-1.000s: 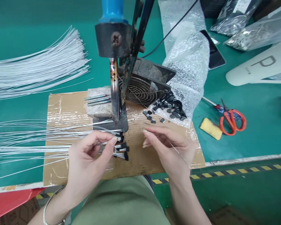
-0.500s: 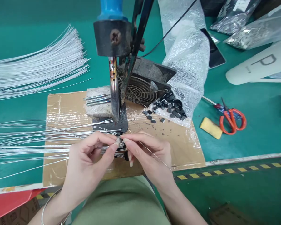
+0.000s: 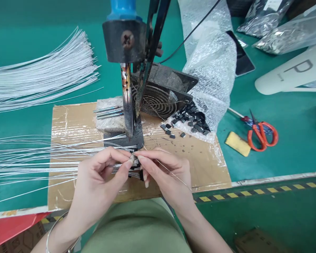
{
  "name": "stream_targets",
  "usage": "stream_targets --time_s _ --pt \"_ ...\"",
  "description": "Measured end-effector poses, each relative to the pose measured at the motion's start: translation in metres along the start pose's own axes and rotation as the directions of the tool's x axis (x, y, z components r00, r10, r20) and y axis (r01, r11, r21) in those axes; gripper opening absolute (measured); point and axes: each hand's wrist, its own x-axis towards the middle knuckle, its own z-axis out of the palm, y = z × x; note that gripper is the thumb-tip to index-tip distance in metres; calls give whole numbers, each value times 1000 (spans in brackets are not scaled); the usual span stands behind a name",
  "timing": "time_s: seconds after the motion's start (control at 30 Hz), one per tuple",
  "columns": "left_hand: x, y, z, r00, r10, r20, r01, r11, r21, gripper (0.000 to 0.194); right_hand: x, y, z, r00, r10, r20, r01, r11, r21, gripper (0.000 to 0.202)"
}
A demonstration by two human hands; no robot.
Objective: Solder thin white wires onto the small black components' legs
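Near the iron [image 3: 127, 105], the left hand [image 3: 101, 175] partly hides wires [image 3: 63, 165].

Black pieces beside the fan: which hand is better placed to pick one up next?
Probably the right hand: it sits nearer the black pieces than the left hand does, though it holds a thin wire.

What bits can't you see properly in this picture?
All in the head view:
- What the left hand pinches: tiny, mostly covered by its fingers.
- The far end of the white bundle: cut off by the left edge.
- The top of the blue handle: cut off by the top edge.
- Part of the black slab: hidden by bubble wrap.
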Motion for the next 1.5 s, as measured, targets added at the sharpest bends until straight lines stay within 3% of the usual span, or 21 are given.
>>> stream_targets --time_s 0.23,0.37,0.47,0.57,0.73,1.1,1.5 --pt "5 -6 -3 1000 14 22 -15 999 40 12 -6 -3 -6 989 -141 40 146 965 -218 37" --pt "9 -7 -7 999 34 39 -36 997 69 11 -12 -4 -11 985 -166 38 170 941 -291 32" --pt "12 -7 -8 1000 27 8 -28 997 72 10 -11 -9 -13 985 -165 50 171 913 -371 15" --pt "15 -6 -8 999 33 -29 -30 994 103 9 -7 -14 -13 981 -180 73 194 874 -446 24" --pt "20 -2 -6 998 39 -58 -31 992 123 9 0 -20 -8 963 -253 92 269 891 -366 18" --pt "28 3 -5 994 68 -91 -62 996 67 9 9 -24 0 994 -112 9 111 967 -230 23" --pt "30 10 -7 992 60 -107 -52 996 76 10 15 -28 2 994 -110 2 108 970 -219 20"
